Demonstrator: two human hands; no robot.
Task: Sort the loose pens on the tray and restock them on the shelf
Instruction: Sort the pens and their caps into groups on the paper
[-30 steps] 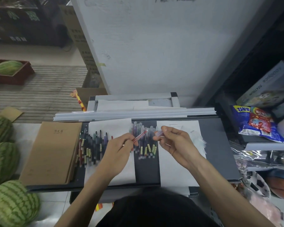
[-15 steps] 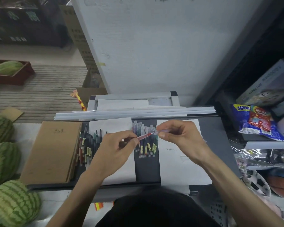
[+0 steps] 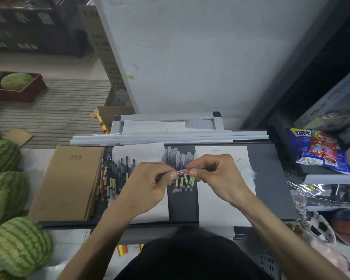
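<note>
Pen in hand: a red pen (image 3: 182, 171) lies roughly level above the tray, held between both hands, over the middle pile.
Left hand: the left hand (image 3: 148, 183) has its fingers curled and pinches the pen's left end between thumb and fingertips.
Right hand: the right hand (image 3: 217, 176) pinches the pen's right end, thumb below and forefinger above; the tip there is blurred, perhaps a cap, so I cannot tell which part it grips.
Tray: a dark grey tray (image 3: 271, 178) lies across the front of the person, with two white paper sheets (image 3: 220, 201) on it.
Left pile: a left pile (image 3: 112, 175) of dark pens lies at the left edge of the left sheet, just beside the notebooks.
Middle pile: a middle pile (image 3: 179, 159) of paler, clear-bodied pens lies on the bare strip between the sheets.
Notebooks: brown notebooks (image 3: 69, 182) are stacked at the tray's left end.
Surroundings: watermelons (image 3: 7, 196) sit on the floor to the left; a snack bag (image 3: 319, 151) lies on the shelf to the right.
</note>
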